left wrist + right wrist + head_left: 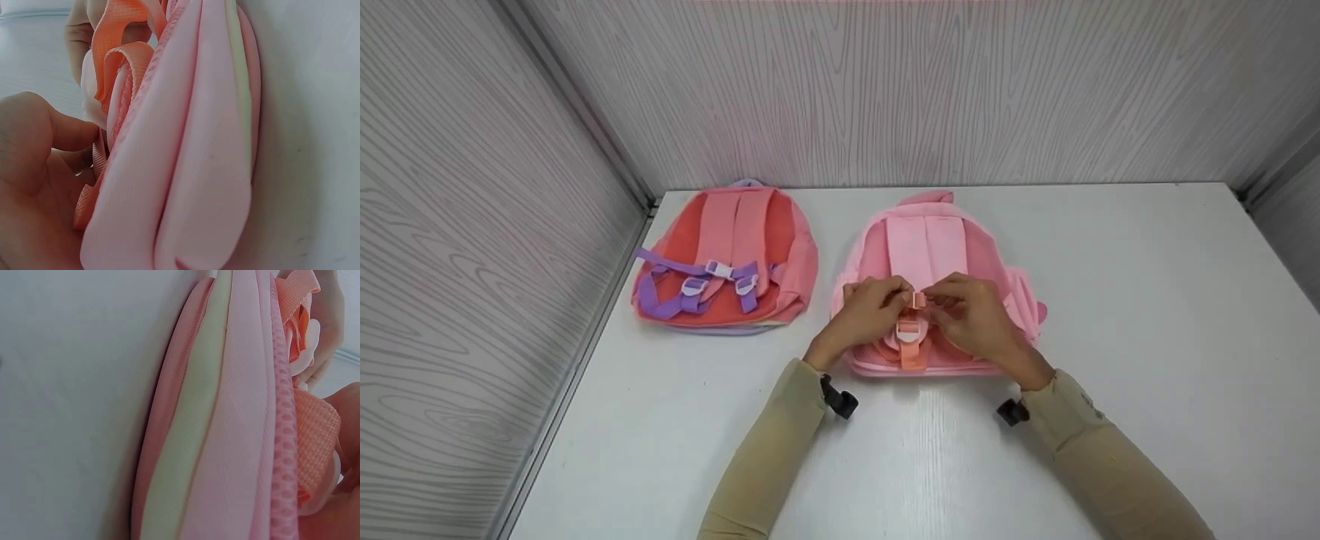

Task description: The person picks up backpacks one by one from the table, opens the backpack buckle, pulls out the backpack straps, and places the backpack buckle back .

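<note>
A pink child's backpack (926, 232) lies on the table with its padded straps facing up. Over its lower middle, my left hand (870, 309) and right hand (976, 315) meet at a small orange buckle (918, 300). The left thumb and fingers pinch it from one side, the right from the other. Fingers partly cover its ends, so whether its halves are joined is unclear. Just below sits a pale strap adjuster (907, 331) with orange webbing (913, 356). In the left wrist view, loops of orange webbing (115, 34) stand up beside the bag's pink side (208, 129).
Left of the pink bag lies a coral backpack (675, 255) with purple straps (660, 306) and a white buckle (719, 270) across its back. Both bags rest on a white table (1132, 300). Wood-grain panels (840, 90) rise behind and at the sides.
</note>
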Motion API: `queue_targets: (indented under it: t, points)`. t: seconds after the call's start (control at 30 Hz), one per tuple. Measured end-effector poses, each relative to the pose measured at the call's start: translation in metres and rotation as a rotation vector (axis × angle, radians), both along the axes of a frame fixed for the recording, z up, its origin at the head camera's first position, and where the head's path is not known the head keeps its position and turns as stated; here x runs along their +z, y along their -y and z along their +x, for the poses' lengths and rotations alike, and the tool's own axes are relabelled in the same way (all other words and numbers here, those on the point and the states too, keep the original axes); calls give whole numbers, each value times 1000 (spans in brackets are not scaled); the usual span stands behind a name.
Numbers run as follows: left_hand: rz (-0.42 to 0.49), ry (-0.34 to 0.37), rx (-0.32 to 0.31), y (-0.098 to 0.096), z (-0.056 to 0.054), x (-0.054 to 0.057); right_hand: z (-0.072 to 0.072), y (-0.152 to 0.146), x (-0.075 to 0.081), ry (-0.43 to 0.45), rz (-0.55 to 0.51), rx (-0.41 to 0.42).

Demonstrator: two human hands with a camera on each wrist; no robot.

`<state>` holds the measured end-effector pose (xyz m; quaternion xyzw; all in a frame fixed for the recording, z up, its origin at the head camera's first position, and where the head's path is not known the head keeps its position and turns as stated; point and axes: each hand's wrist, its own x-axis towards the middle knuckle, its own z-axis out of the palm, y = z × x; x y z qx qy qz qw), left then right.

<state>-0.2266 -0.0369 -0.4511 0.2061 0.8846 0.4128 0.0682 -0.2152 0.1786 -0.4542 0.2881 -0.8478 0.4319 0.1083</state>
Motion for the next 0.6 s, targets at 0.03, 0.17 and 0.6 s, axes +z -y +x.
queue_targets:
  t: [0.03, 0.17, 0.6]
  points:
    - [-2, -3, 2, -1, 0, 0, 0, 0, 0, 2, 1, -2]
    - [7, -11, 19, -3, 1, -1, 0, 0, -2, -4, 12, -8]
    - [-6, -46, -13, 8, 1, 5, -1, -2, 0, -1, 12, 3]
